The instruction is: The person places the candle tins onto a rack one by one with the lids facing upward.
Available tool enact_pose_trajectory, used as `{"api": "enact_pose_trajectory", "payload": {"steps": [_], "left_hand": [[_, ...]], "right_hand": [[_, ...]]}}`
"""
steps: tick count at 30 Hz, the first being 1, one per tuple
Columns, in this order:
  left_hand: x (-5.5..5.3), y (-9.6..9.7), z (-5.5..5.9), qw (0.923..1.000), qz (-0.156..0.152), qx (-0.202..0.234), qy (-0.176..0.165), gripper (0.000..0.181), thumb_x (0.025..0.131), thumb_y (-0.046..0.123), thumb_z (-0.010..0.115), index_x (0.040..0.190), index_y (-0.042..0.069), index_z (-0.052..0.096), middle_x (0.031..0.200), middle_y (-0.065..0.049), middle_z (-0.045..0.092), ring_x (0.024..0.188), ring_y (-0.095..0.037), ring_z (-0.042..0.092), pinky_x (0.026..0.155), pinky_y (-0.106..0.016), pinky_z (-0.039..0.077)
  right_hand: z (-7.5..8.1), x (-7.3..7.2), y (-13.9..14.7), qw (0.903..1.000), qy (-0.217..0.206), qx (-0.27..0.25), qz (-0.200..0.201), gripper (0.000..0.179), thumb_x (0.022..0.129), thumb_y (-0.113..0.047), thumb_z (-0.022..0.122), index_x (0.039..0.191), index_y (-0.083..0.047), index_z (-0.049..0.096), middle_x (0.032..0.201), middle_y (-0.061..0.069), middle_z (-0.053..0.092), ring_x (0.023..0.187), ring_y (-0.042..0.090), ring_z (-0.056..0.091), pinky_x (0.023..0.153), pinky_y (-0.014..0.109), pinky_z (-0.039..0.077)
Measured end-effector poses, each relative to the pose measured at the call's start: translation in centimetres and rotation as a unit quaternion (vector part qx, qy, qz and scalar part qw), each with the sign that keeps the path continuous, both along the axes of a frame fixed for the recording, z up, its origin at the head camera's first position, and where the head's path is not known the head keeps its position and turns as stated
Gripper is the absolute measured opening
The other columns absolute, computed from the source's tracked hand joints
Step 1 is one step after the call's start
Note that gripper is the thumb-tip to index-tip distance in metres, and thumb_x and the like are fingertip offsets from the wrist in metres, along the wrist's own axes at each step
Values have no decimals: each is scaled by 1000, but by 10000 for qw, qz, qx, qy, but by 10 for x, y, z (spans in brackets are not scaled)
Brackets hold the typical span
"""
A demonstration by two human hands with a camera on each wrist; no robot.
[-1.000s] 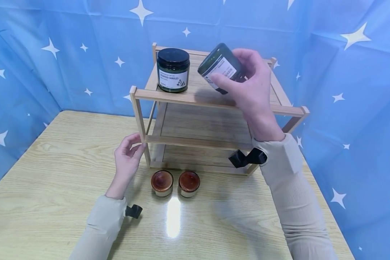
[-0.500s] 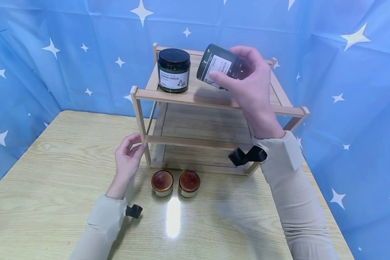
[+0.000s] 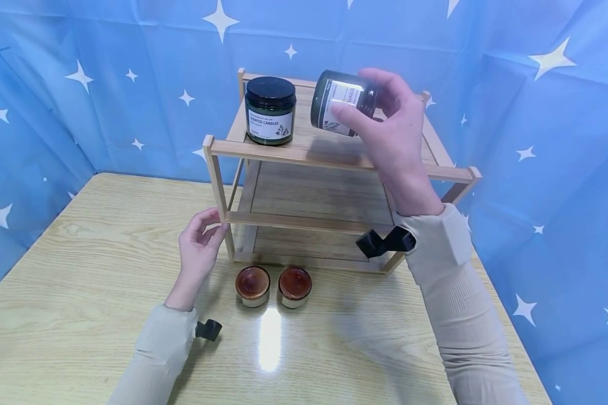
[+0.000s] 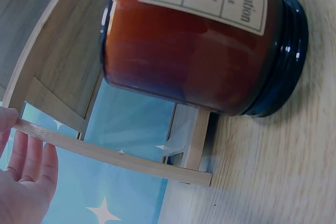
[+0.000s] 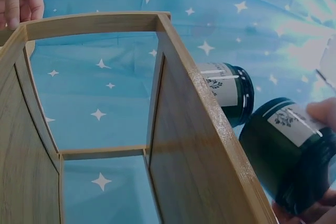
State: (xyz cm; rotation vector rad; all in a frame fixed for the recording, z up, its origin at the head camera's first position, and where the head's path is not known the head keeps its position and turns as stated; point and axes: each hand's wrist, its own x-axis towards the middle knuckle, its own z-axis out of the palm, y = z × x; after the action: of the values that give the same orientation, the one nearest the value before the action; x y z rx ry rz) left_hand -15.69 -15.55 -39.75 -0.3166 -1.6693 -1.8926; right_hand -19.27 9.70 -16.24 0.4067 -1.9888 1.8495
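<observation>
My right hand [image 3: 397,126] grips a green glass scented candle jar [image 3: 342,93] above the right part of the wooden rack's top shelf. That jar lies tipped on its side, base to the left and dark lid end toward my palm. A second green scented candle [image 3: 270,121] with a black lid stands upright on the shelf to its left. My left hand [image 3: 199,242] pinches the front left post of the wooden rack [image 3: 284,153]; the left wrist view shows the fingers [image 4: 31,161] behind the post.
Two amber candle jars [image 3: 252,283] stand upside down on the table [image 3: 106,270] in front of the rack. One amber jar [image 4: 184,56] looms in the left wrist view, its dark lid on the tabletop. A blue curtain [image 3: 132,112] with white stars hangs behind and at both sides.
My right hand has turned the green jar from a slant with its base raised to nearly level, its label rotating along. The left hand has stayed on the post.
</observation>
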Motion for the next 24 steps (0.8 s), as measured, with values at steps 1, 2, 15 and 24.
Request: {"api": "enact_pose_trajectory", "payload": {"steps": [1,2,15,24], "left_hand": [[0,0,0,10000,9,-9,-14,29,79,-22,56,107,-20,51,95,7,62,92,-8,59,80,-19,53],[0,0,0,10000,13,-17,-21,29,79,-22,55,107,-20,51,96,7,62,92,-8,59,80,-19,53],[0,-1,-1,10000,-6,20,2,29,79,-22,56,107,-19,52,96,7,63,92,-8,59,80,-20,54],[0,-1,-1,10000,-28,14,-6,29,79,-21,56,108,-19,52,96,7,62,93,-9,59,80,-20,54]], "right_hand": [[0,0,0,10000,-4,20,-16,49,70,-3,77,116,-8,60,103,7,61,93,18,56,71,26,50],[0,1,-1,10000,14,53,-36,50,71,-3,77,117,-9,59,103,7,61,93,18,56,69,25,51],[0,10,-4,9982,586,-134,66,52,64,0,81,102,-12,48,93,8,61,85,21,58,67,26,52],[2,5,-4,9962,805,331,-65,55,65,-2,82,115,-6,61,104,5,61,95,18,54,80,25,48]]}}
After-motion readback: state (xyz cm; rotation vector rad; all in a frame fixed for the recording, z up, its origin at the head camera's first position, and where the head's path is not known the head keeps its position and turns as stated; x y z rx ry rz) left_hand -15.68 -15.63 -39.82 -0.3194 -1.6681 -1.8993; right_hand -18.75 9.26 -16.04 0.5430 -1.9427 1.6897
